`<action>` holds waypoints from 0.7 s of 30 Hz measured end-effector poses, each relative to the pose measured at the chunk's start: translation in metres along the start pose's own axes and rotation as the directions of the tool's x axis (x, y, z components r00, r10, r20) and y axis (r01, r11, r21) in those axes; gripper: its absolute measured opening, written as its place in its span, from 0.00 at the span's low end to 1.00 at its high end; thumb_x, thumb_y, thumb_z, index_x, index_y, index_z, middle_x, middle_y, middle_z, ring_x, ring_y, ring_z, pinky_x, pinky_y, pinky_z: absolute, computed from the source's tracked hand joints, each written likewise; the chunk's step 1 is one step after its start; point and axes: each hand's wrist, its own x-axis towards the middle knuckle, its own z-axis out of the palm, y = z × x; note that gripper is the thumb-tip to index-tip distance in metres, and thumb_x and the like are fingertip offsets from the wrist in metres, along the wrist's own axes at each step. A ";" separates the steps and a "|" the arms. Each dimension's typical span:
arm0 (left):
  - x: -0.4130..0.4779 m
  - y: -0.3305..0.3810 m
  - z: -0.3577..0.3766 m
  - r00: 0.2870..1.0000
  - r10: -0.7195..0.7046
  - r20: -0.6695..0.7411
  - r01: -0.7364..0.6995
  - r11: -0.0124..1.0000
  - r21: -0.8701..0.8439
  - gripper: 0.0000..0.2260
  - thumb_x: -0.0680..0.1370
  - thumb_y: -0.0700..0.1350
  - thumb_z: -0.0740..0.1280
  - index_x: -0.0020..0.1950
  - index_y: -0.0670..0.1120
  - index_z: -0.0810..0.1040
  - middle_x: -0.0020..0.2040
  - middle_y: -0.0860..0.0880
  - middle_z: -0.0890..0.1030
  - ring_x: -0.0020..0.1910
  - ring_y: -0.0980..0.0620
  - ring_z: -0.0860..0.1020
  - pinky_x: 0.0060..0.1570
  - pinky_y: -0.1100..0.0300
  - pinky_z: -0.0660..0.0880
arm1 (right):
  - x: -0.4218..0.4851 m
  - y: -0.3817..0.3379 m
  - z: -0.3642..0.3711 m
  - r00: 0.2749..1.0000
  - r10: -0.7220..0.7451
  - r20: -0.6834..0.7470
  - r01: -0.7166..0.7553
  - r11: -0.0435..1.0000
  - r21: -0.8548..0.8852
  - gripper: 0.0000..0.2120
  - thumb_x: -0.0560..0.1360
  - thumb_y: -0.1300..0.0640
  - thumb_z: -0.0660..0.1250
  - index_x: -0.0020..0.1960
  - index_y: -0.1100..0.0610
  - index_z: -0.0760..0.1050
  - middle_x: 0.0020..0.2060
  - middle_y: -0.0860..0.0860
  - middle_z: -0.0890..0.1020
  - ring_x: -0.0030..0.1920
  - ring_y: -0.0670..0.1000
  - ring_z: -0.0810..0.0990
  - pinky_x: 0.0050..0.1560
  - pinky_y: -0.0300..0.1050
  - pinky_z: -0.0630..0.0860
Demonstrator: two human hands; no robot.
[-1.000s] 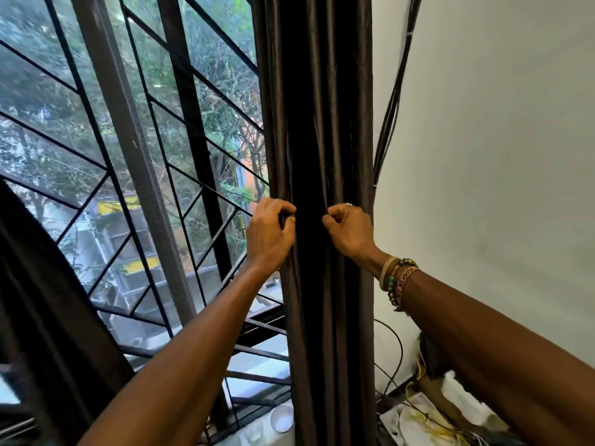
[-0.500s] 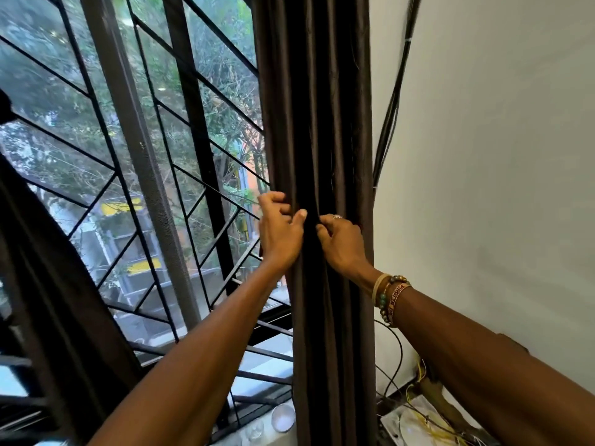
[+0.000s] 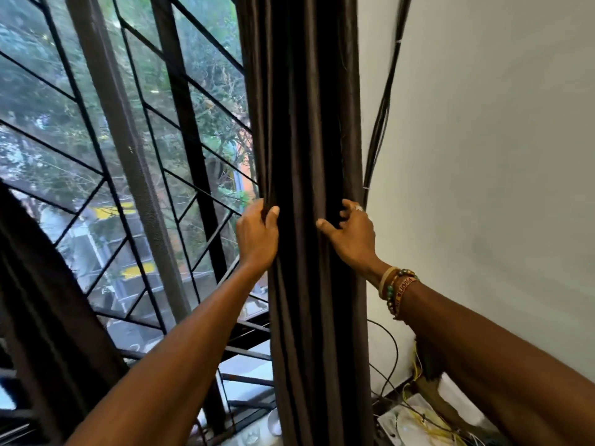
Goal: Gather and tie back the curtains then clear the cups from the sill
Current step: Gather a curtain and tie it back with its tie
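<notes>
Fingers (image 3: 262, 209) of the left hand (image 3: 257, 236) curl round the left edge of the gathered dark brown curtain (image 3: 306, 123), with the thumb pressed on the front folds so that a pleat is pinched between thumb and fingers. On the other side the right hand (image 3: 352, 235) lies against the right edge of the same bundle, its thumb stretched flat across the front cloth and its fingers hooked loosely into the folds (one of them wears a ring (image 3: 358, 207)); the grip there is narrow, holding fabric. Both hands sit at about the same height, and the curtain hangs straight between them in a tight upright column that runs from the top edge of the view to the bottom edge. Beaded bracelets (image 3: 397, 291) circle the right wrist.

Left of the curtain stands the window grille (image 3: 106, 175) of black bars with trees beyond. Right of it is a pale wall (image 3: 483, 156), down which black cables (image 3: 381, 117) run just beside the curtain's edge. At the foot of the curtain, near the lower edge of the sill (image 3: 244, 365), a pale cup (image 3: 274, 421) shows partly behind the cloth. A tangle of yellow wires (image 3: 428, 423) lies in the lower right corner.
</notes>
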 end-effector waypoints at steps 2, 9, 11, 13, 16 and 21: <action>-0.007 0.005 0.001 0.999 0.025 -0.030 -0.029 0.993 -0.113 0.13 0.78 0.40 0.68 0.62 0.42 0.73 0.49 0.48 0.80 0.46 0.45 0.79 0.42 0.58 0.70 | 0.009 -0.001 0.002 0.996 0.005 0.093 0.003 0.997 -0.076 0.36 0.72 0.44 0.74 0.74 0.58 0.67 0.66 0.56 0.78 0.63 0.55 0.79 0.62 0.50 0.76; -0.010 0.024 0.011 0.996 -0.037 0.075 0.050 0.982 -0.179 0.34 0.75 0.52 0.74 0.76 0.48 0.60 0.60 0.47 0.77 0.45 0.47 0.79 0.45 0.51 0.78 | 0.004 -0.009 0.026 0.984 -0.159 0.079 0.171 0.969 -0.179 0.07 0.77 0.57 0.65 0.47 0.56 0.82 0.46 0.54 0.85 0.48 0.59 0.82 0.44 0.45 0.74; -0.007 0.028 0.016 0.995 -0.059 0.075 0.062 0.997 -0.037 0.27 0.71 0.59 0.75 0.62 0.45 0.74 0.48 0.49 0.78 0.41 0.48 0.78 0.39 0.56 0.71 | -0.006 -0.013 0.039 0.968 -0.169 0.187 0.194 0.973 -0.123 0.06 0.74 0.62 0.63 0.45 0.60 0.80 0.45 0.59 0.85 0.46 0.62 0.82 0.42 0.51 0.76; -0.001 0.026 0.016 0.998 -0.049 0.039 0.046 0.997 0.069 0.16 0.75 0.55 0.72 0.45 0.43 0.75 0.38 0.47 0.75 0.40 0.41 0.77 0.36 0.56 0.64 | -0.012 -0.013 0.040 0.936 -0.239 0.257 0.246 0.969 0.008 0.08 0.74 0.62 0.64 0.47 0.59 0.82 0.45 0.57 0.85 0.45 0.56 0.83 0.45 0.50 0.79; 0.007 0.014 0.010 0.993 -0.112 0.023 0.111 0.992 0.054 0.10 0.81 0.48 0.64 0.49 0.40 0.77 0.41 0.42 0.79 0.42 0.39 0.78 0.36 0.54 0.67 | -0.012 -0.007 0.022 0.936 -0.352 -0.019 0.352 0.936 -0.008 0.17 0.72 0.51 0.70 0.59 0.55 0.83 0.53 0.51 0.85 0.52 0.48 0.82 0.56 0.49 0.78; 0.007 0.000 0.008 0.994 -0.078 0.072 0.076 0.997 0.028 0.15 0.83 0.50 0.58 0.58 0.39 0.74 0.50 0.43 0.77 0.50 0.37 0.76 0.45 0.49 0.72 | 0.017 0.008 -0.005 0.953 0.006 -0.304 -0.059 0.984 -0.165 0.46 0.70 0.45 0.75 0.79 0.54 0.55 0.77 0.54 0.59 0.77 0.56 0.57 0.75 0.55 0.54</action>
